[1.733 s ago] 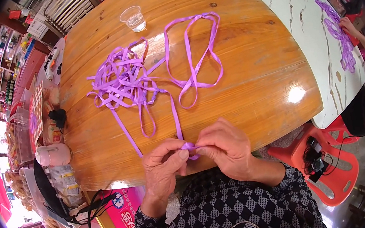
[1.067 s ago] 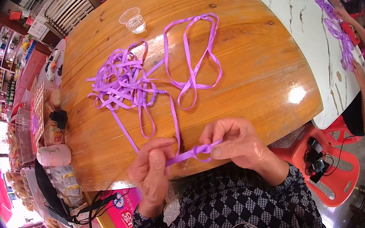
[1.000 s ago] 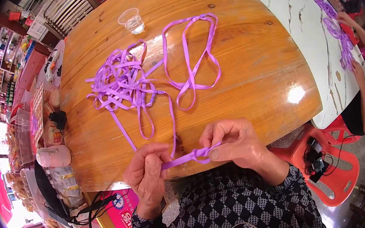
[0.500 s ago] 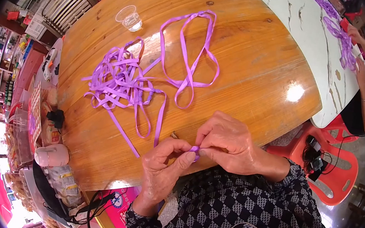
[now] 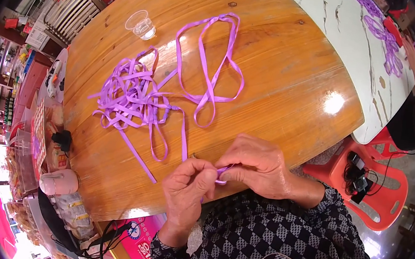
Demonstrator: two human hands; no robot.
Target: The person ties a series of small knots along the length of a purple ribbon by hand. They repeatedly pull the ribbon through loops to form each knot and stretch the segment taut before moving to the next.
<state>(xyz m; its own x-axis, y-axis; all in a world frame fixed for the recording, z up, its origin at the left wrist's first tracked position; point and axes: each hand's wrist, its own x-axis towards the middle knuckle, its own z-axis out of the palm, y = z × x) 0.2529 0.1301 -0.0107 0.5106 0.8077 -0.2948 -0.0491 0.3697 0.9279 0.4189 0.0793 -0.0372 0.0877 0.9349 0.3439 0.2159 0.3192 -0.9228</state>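
Note:
A purple ribbon (image 5: 221, 176) is pinched between my two hands at the table's near edge; most of the held piece is hidden by fingers. My left hand (image 5: 184, 192) is closed with thumb and forefinger together on it. Opposite, my right hand (image 5: 259, 166) grips the same small folded bit. One strand runs from near my left fingers up to a tangled pile of purple ribbon (image 5: 138, 117), which has several knots or joins. Right of that pile, a long ribbon loop (image 5: 213, 99) lies spread and crossed over itself.
A clear plastic cup (image 5: 144, 31) stands beyond the pile on the wooden table (image 5: 283, 87). A white marbled table (image 5: 339, 27) adjoins at right, where another person's hand and more purple ribbon (image 5: 393, 60) show. A red stool (image 5: 382, 198) holds black cables; a pink jug (image 5: 59, 181) stands left.
My left hand has turned slightly, its thumb more upright, and the held ribbon's fold has shifted between my fingers. The other person's arm at right has moved. My view has shifted slightly.

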